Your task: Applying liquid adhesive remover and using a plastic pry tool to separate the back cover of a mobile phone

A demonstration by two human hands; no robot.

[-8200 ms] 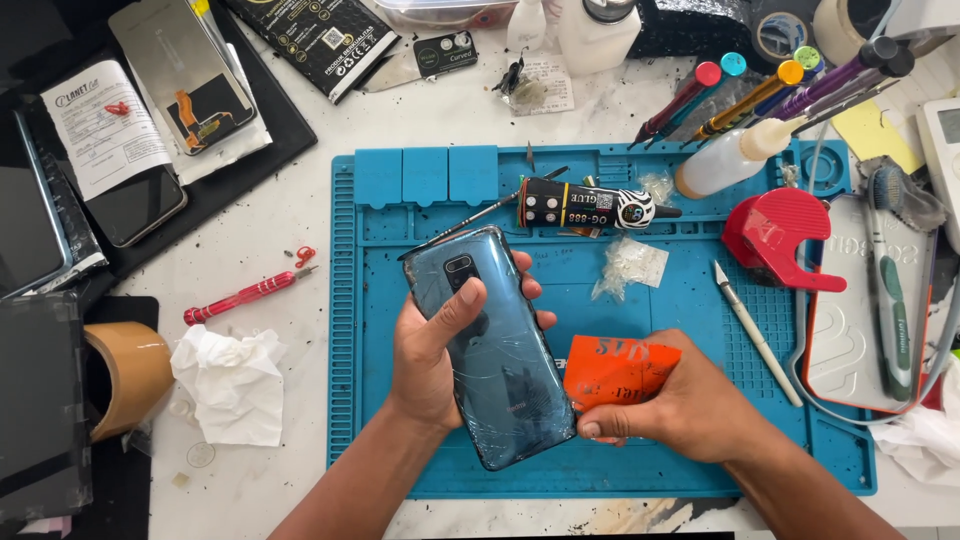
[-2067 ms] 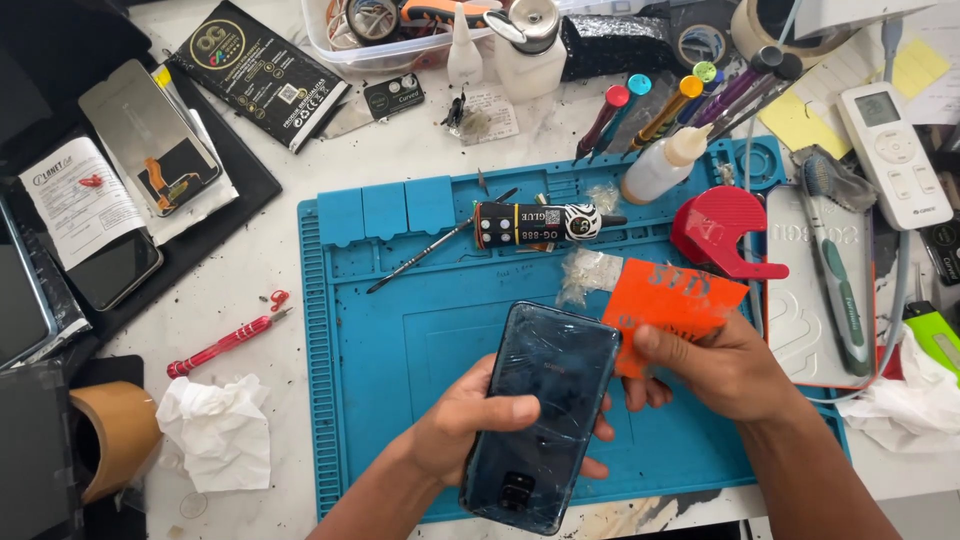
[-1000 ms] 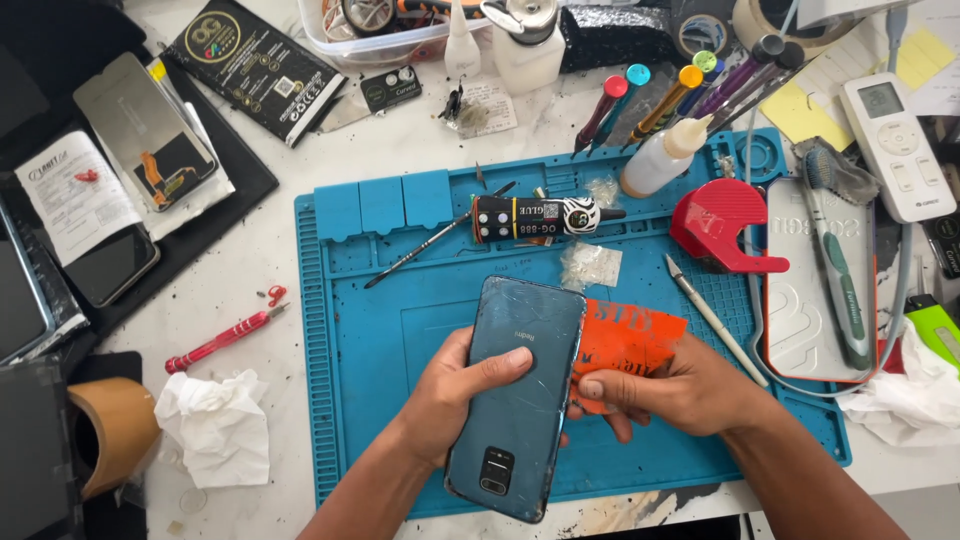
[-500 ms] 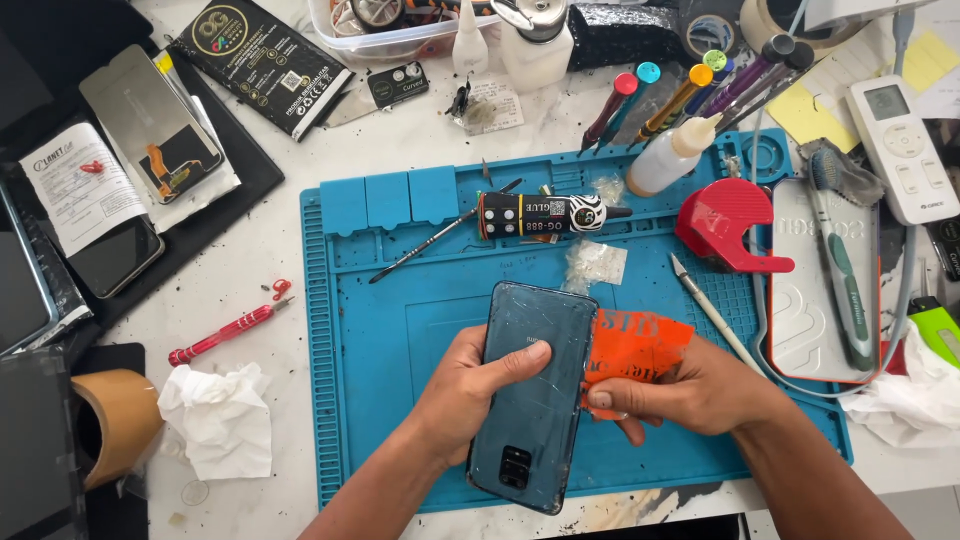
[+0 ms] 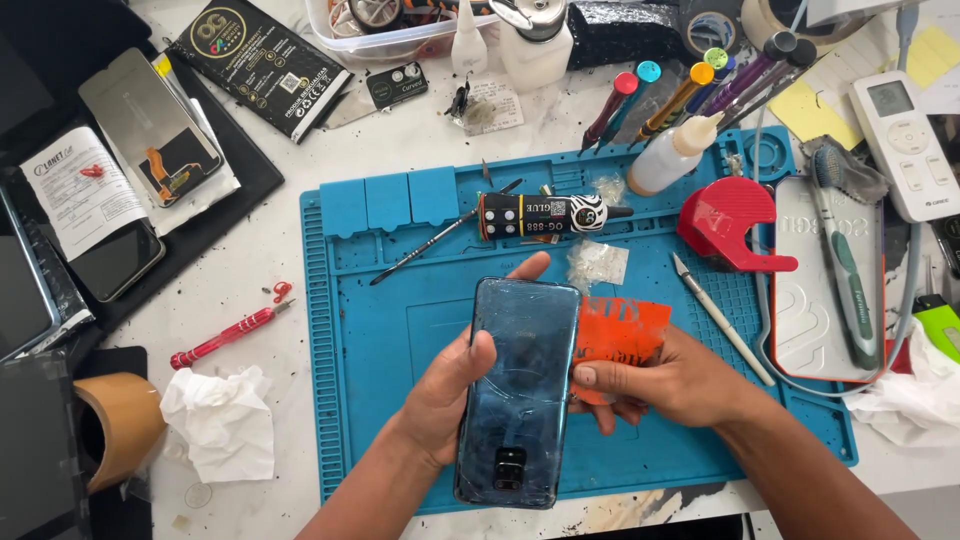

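Two hands busy over the middle of the blue mat (image 5: 370, 340), both on one phone (image 5: 520, 390). Held above the mat's centre, back side up, camera end toward the near edge, scuffed glass facing the head camera.

Left hand (image 5: 450, 390): wrapped round the phone from below and from the mat's left side, thumb laid across the back glass, one fingertip showing past the far end. Closed on it, firm.

Right hand (image 5: 660, 385): thumb and fingers pinching an orange card (image 5: 625, 335) at the phone's right edge, toward the mat's right half. Impossible to tell whether the card's edge sits inside the seam or only lies against it.

Judging by this, working the card along the side seam of the back cover. Next move likely calls for a shallow card angle, a steady slide along the edge, and a left grip that stops the phone twisting; too much force risks further cracking.

Elsewhere on the mat: glue tube (image 5: 545, 215) and thin metal pick (image 5: 440, 235) near the far edge, red dispenser (image 5: 730, 225) at the far right corner, slim knife (image 5: 720, 315) right of the card. Off the mat's left side, on the table (image 5: 250, 260): red screwdriver (image 5: 225, 335), crumpled tissue (image 5: 220, 420), tape roll (image 5: 115, 425).
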